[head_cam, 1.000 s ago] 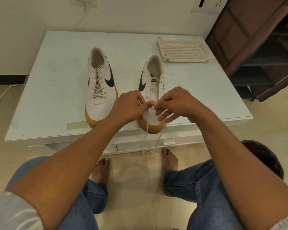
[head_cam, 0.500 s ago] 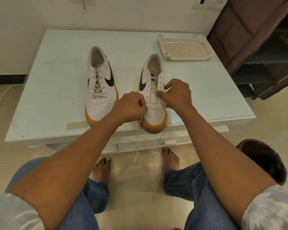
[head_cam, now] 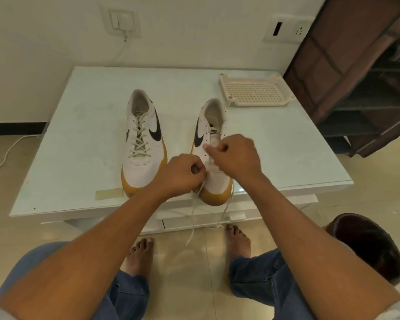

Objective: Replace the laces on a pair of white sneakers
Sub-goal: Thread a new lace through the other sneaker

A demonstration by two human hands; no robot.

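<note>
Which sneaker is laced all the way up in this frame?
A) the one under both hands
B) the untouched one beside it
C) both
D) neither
B: the untouched sneaker shows crossed lacing up its front; the other sneaker, under the left hand and right hand, has bare upper eyelets and a loose lace hanging off the table.

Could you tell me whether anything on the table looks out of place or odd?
Ends of the lace dangle off the table toward the floor, and the toe of the sneaker being laced juts past the front edge. A strip of tape sits beside the other sneaker.
</note>
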